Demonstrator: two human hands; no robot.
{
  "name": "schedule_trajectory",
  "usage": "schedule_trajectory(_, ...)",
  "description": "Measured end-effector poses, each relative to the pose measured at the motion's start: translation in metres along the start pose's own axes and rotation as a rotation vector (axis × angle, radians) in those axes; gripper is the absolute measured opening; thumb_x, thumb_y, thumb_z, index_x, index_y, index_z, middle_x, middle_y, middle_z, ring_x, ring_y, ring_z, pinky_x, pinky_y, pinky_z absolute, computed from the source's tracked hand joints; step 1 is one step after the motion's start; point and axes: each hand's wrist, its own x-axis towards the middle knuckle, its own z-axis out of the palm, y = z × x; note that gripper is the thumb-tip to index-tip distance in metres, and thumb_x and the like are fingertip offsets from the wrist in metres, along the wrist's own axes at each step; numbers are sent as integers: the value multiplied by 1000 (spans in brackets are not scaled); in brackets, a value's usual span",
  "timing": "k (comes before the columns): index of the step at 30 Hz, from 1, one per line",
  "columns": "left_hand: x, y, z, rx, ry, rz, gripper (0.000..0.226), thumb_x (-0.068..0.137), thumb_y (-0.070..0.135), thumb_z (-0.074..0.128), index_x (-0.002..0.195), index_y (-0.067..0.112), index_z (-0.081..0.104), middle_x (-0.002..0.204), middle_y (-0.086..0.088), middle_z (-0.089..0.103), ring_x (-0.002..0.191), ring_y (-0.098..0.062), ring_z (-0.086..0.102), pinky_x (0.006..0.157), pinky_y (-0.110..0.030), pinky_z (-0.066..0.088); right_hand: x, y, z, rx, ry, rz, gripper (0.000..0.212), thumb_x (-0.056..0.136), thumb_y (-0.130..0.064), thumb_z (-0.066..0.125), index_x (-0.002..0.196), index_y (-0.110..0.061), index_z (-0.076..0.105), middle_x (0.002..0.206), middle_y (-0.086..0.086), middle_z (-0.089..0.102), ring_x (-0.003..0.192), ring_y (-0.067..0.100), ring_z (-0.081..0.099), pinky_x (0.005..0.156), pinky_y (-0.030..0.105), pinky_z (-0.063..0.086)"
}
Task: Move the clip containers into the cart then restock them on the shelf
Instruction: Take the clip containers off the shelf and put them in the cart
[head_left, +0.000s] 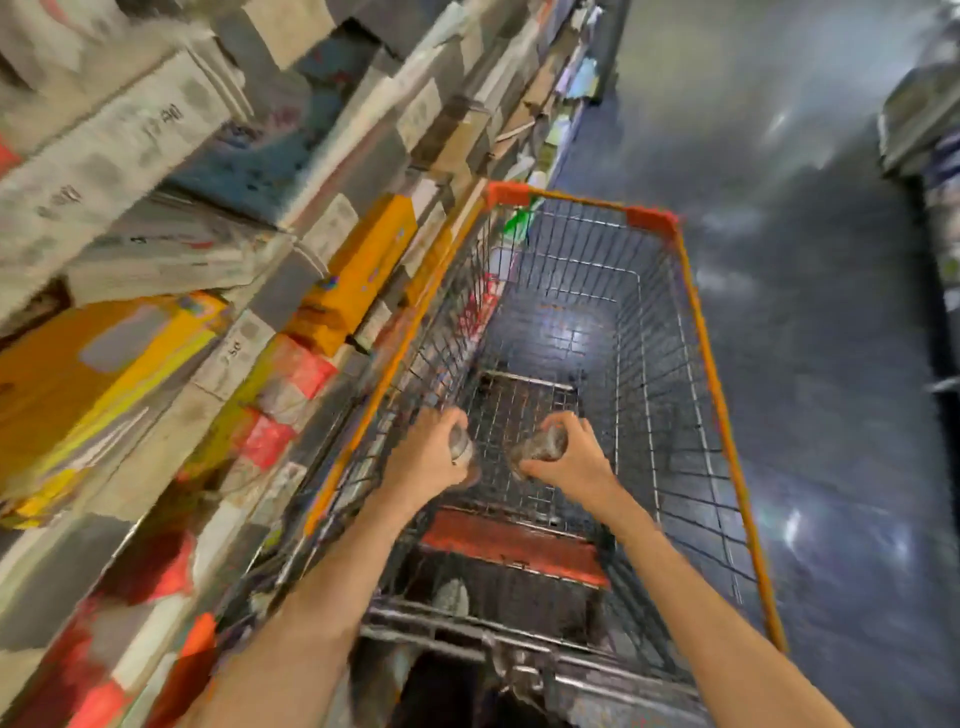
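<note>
Left hand (434, 452) gripping clip container (461, 442), right hand (574, 457) gripping another (540, 447)

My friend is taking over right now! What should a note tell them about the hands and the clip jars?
Left hand: grips one small clear clip container over the cart.
Right hand: grips a second clip container beside it, also over the cart.
Cart: stands next to the shelf; the basket's wire floor looks bare, though the picture is blurry.
Done: two containers picked up and brought above the cart.
Left: set both down in the cart, then restock them on the shelf.
</note>
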Motion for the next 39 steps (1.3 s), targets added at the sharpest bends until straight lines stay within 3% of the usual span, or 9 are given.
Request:
schedule_trajectory(4,36,-18,45,-37,-155,-76,64,70,36,79,121,20,45,119,-6,45,102,-25,54,77,-28,43,29,48,28,124,-35,208,49,71,-24,79,104,-24,43,102,-3,41,96,19,49,78,31,43)
schedule_trajectory(8,62,-33,89,-75,-289,-144,63,68,37,81,115,18,43,111,-8,46,98,-28,54,77,-34,45,56,92,48,259,-78,443,45,75,-14,77,104,-17,43,101,5,51,84,18,56,67,36,56)
schedule_trajectory(12,82,-48,138,-97,-308,-203,55,66,27,83,104,18,43,102,-6,44,86,-21,50,75,-33,41,81,142,72,282,-164,530,35,82,-12,70,98,-14,38,99,2,46,68,7,50,45,12,45)
schedule_trajectory(14,90,-55,163,-78,-302,-232,55,66,28,83,102,20,42,107,-7,43,89,-23,51,78,-35,42,92,166,87,289,-162,556,34,83,-12,69,93,-13,37,90,0,43,67,8,49,43,10,43)
schedule_trajectory(18,105,-67,200,-33,-317,-244,61,68,35,81,111,22,41,115,-7,45,94,-30,57,78,-38,44,105,203,113,229,-130,592,51,76,-23,77,106,-12,37,106,7,42,94,19,46,71,23,46)
schedule_trajectory(21,108,-73,217,-15,-359,-211,62,68,35,81,113,22,39,116,-14,48,93,-36,59,78,-44,50,106,222,123,184,-131,584,55,72,-28,80,107,-14,39,113,10,41,94,19,42,73,25,40)
schedule_trajectory(25,96,-78,228,12,-371,-246,84,66,33,83,134,27,34,124,-11,38,100,-33,57,89,-46,48,102,231,125,85,-161,546,68,73,-30,79,125,-10,38,122,11,35,109,24,43,96,32,36)
schedule_trajectory(27,94,-81,228,19,-349,-251,72,67,33,82,125,23,39,123,-10,38,102,-32,56,90,-46,47,100,232,124,77,-194,544,72,74,-28,78,131,-12,36,131,13,31,120,29,42,105,34,33)
schedule_trajectory(39,84,-71,199,34,-402,-173,61,81,23,68,136,16,42,133,-10,42,118,-29,48,101,-41,41,81,193,100,-151,-262,286,68,86,-28,64,144,-12,31,146,7,34,135,22,31,114,40,25)
